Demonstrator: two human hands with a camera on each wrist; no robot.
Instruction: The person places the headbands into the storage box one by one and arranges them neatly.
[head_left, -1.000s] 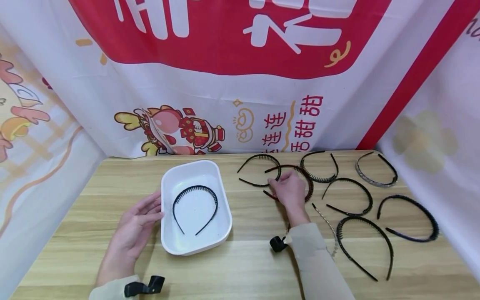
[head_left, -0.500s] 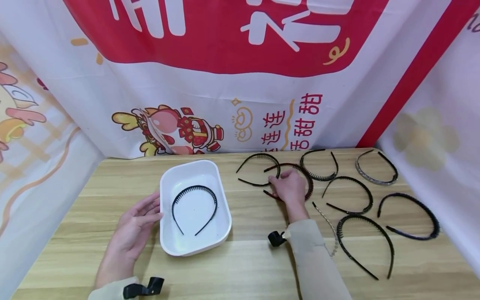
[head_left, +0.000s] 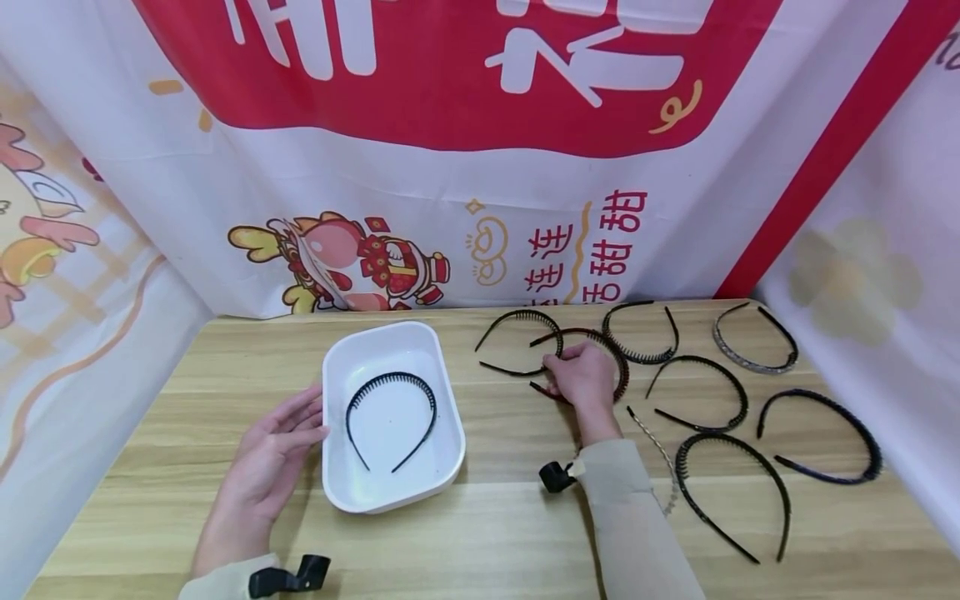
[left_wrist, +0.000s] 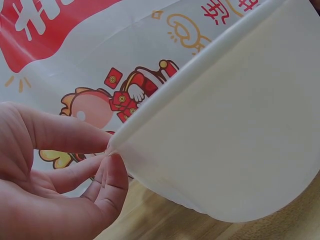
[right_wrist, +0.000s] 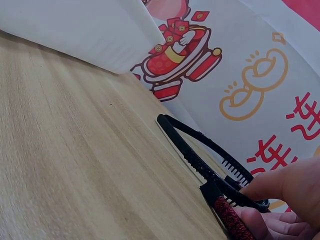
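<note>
Outside the left wall of a white plastic bin, my left hand touches its side. In the left wrist view, the thumb and fingertips meet the bin just under its rim. A black toothed headband lies inside the bin. My right hand pinches another black headband at its curved part, close over the table. Beneath the fingers, a dark red glittery headband overlaps that black one, and the hand hides part of both.
Several more headbands lie on the right of the wooden table, including a black one, a dark blue one and a silvery one. A thin beaded band lies beside the right sleeve. A printed cloth hangs behind.
The view shifts very slightly. Both hands, the bin and the headbands keep essentially the same places.
</note>
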